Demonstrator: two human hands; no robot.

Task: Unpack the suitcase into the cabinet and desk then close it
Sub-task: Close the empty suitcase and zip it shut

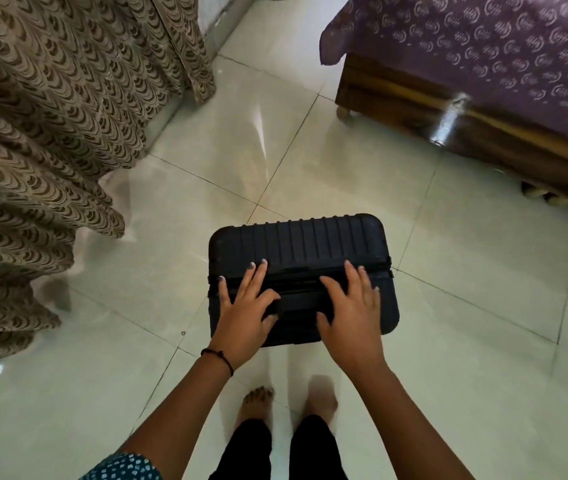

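Resting L hand [246, 306] & R hand [353, 306] atop upright suitcase [296, 247] on tile floor [466, 323], both splayed flat (each grip apart)

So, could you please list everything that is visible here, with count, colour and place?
suitcase: one, black, closed, upright on the floor, centre
curtain: one, brown patterned, left
bed: one, wooden frame with purple cover, upper right
floor: pale tiles, all around
silver object: one, against the bed frame, blurred
wristband: one, black, left wrist
feet: two, bare, bottom centre
left grip: fingers straight, rests on suitcase top
right grip: fingers straight, rests on suitcase top
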